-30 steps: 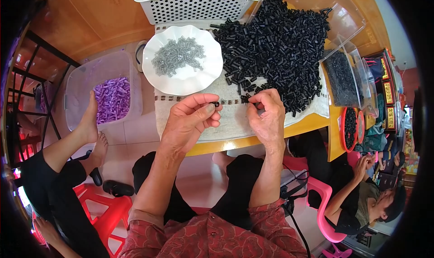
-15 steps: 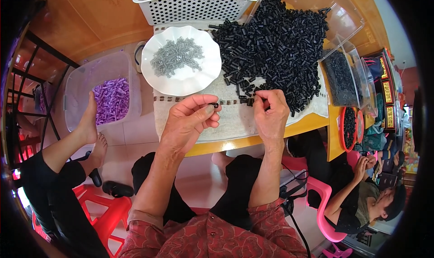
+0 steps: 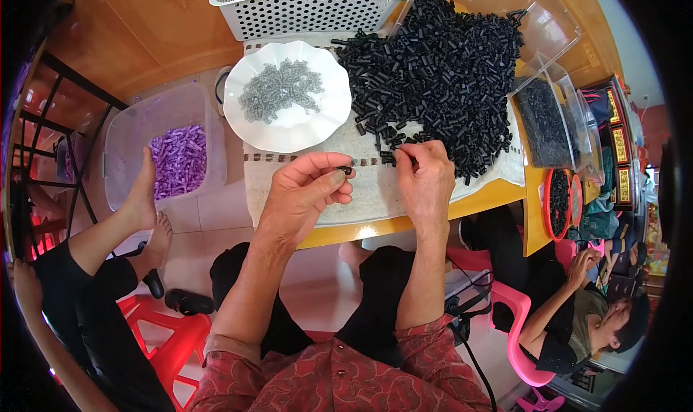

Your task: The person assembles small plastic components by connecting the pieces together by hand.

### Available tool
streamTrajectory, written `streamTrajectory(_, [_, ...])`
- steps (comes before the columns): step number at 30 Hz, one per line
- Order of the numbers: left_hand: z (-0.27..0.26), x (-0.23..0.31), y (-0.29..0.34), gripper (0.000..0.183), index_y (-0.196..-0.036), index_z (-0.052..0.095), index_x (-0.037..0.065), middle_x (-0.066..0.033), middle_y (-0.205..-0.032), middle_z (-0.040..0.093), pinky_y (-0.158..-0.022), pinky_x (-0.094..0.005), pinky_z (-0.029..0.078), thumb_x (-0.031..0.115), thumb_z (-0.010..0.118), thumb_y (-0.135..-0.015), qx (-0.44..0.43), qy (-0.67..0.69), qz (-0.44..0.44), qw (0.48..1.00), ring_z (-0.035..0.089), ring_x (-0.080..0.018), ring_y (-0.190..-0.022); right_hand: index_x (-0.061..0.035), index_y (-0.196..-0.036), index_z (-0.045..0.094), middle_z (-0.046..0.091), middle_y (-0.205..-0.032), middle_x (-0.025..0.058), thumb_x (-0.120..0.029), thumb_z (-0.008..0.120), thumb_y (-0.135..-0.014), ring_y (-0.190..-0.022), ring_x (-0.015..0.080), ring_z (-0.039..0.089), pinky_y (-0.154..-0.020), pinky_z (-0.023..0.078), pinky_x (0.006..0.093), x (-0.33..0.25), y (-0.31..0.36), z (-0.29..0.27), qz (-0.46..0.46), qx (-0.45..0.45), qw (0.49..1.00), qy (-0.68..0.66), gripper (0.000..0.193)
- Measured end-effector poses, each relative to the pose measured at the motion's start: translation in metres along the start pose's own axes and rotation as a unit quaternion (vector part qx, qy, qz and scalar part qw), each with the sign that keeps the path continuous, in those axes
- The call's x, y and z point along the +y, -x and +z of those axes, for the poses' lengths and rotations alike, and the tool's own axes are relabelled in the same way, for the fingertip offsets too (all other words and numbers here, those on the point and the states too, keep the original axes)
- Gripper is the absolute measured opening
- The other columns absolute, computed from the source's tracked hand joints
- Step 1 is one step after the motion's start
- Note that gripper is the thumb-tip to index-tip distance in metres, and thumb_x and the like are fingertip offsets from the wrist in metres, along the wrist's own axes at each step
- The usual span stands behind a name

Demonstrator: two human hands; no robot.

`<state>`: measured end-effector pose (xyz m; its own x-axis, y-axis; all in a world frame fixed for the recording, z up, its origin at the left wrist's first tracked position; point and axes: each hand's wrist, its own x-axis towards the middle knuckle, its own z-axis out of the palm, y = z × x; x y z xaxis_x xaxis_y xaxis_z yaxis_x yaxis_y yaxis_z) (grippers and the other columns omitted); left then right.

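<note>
Small black piece (image 3: 346, 170): short, dark and glossy, with a rounded end catching a little light; it sits above the cloth, left of the pile, and its finer detail is too small to make out.
Left hand (image 3: 307, 195): thumb and index finger closed in a pinch on the small black piece, the other fingers curled loosely beneath.
Right hand (image 3: 424, 181): thumb and index finger bent close together at the pile's near edge, beside loose black pieces; whether they grip one I cannot tell.
Black pile (image 3: 444, 80): many short, stubby, tube-like parts, shiny black, lying at every angle, heaped thickly at the far side and scattered singly at the near left edge.
White plate (image 3: 317, 127): wavy-rimmed, left of the black pile, beyond the left hand.
Grey pieces (image 3: 278, 91): tiny, see-through or silvery, tangled in a loose heap on the white plate.
Cloth (image 3: 289, 210): pale, with a dashed dark stripe, spread under plate and pile.
</note>
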<state>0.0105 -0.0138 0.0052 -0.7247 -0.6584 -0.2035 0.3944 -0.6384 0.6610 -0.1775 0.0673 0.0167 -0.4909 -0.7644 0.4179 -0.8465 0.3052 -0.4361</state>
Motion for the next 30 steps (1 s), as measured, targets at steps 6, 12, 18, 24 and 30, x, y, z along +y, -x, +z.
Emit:
streamTrajectory(6, [-0.003,-0.003,0.000,0.025,-0.114,0.063,-0.002,-0.0089,-0.099,0.065,-0.075,-0.0276,0.055,-0.002,0.059,-0.090,-0.015,-0.007,0.006,1.000,0.064,-0.0134,-0.082,-0.0070,-0.081,0.070,0.061,-0.081,0.0085,-0.012,0.068,-0.077,-0.073,0.0293,0.060,-0.069,0.042,0.0403,-0.014,-0.001,0.008,0.068,-0.023,0.997,0.023,0.007])
streamTrajectory(12, [-0.001,-0.005,0.000,0.024,-0.115,0.062,-0.003,-0.0089,-0.099,0.065,-0.075,-0.0280,0.055,-0.001,0.058,-0.091,-0.012,-0.012,0.008,1.000,0.064,-0.0140,-0.082,-0.0057,-0.078,0.067,0.060,-0.080,0.0080,-0.008,0.069,-0.076,-0.069,0.0265,0.060,-0.067,0.043,0.0384,-0.013,0.001,0.008,0.071,0.006,0.997,-0.020,0.004])
streamTrajectory(18, [-0.005,-0.005,-0.001,0.023,-0.115,0.062,-0.003,-0.0089,-0.098,0.065,-0.075,-0.0289,0.055,0.002,0.057,-0.093,-0.014,0.025,0.002,1.000,0.063,-0.0148,-0.083,-0.0012,-0.084,0.066,0.061,-0.082,0.0027,0.000,0.071,-0.077,-0.066,0.0099,0.055,-0.063,0.045,0.0240,-0.022,0.001,-0.005,0.070,-0.049,0.934,-0.346,0.009])
streamTrajectory(24, [-0.004,-0.004,-0.001,0.023,-0.115,0.061,-0.004,-0.0083,-0.097,0.065,-0.075,-0.0286,0.055,0.002,0.056,-0.093,-0.013,0.031,0.015,0.999,0.063,-0.0143,-0.082,0.0009,-0.087,0.064,0.065,-0.082,0.0018,0.001,0.071,-0.079,-0.070,0.0064,0.057,-0.066,0.046,0.0209,-0.029,0.006,-0.005,0.084,-0.124,0.876,-0.459,0.010])
streamTrajectory(30, [-0.007,-0.002,0.000,0.023,-0.116,0.061,-0.003,-0.0074,-0.095,0.064,-0.074,-0.0283,0.055,0.003,0.056,-0.094,-0.013,0.038,0.023,0.999,0.063,-0.0135,-0.082,0.0007,-0.087,0.065,0.066,-0.082,0.0028,0.003,0.072,-0.077,-0.072,0.0068,0.058,-0.068,0.047,0.0214,-0.039,0.008,-0.006,0.074,-0.134,0.864,-0.480,0.013])
